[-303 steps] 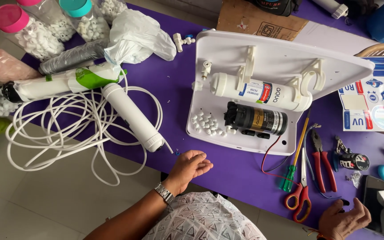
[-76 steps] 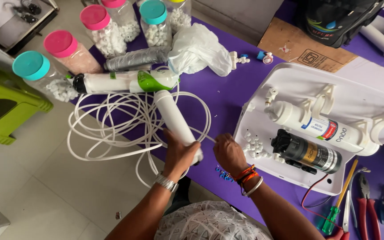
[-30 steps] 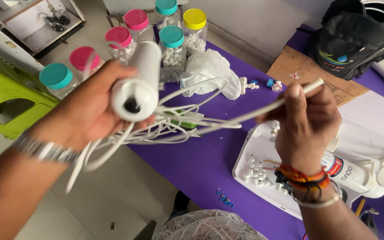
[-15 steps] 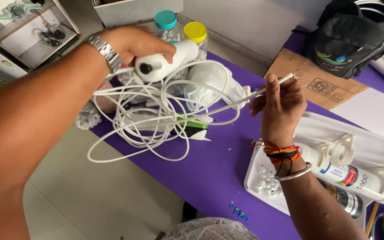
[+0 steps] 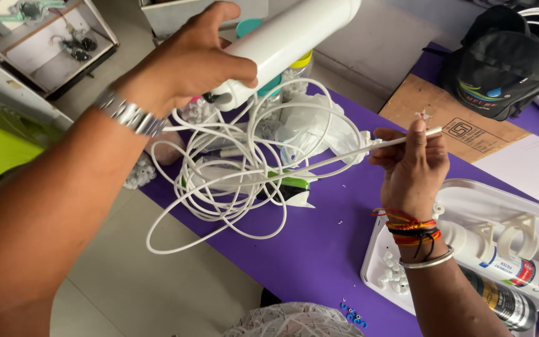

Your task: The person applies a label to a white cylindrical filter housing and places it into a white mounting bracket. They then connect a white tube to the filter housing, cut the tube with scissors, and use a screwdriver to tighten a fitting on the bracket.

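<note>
Fingers of your right hand (image 5: 413,165) pinch the free end of the white tube (image 5: 319,163), which runs leftward from that hand into a loose tangle on the purple bench (image 5: 319,249). Farther off, your left hand (image 5: 182,65) wraps around a white filter cylinder (image 5: 288,40), raised above the coils.

You are in a small repair workshop. A purple table (image 5: 319,249) carries coiled tubing (image 5: 232,181), jars (image 5: 294,75) of fittings and an open white casing (image 5: 506,218) with filter cartridges (image 5: 513,265). A parts shelf (image 5: 45,43) stands beside it.
</note>
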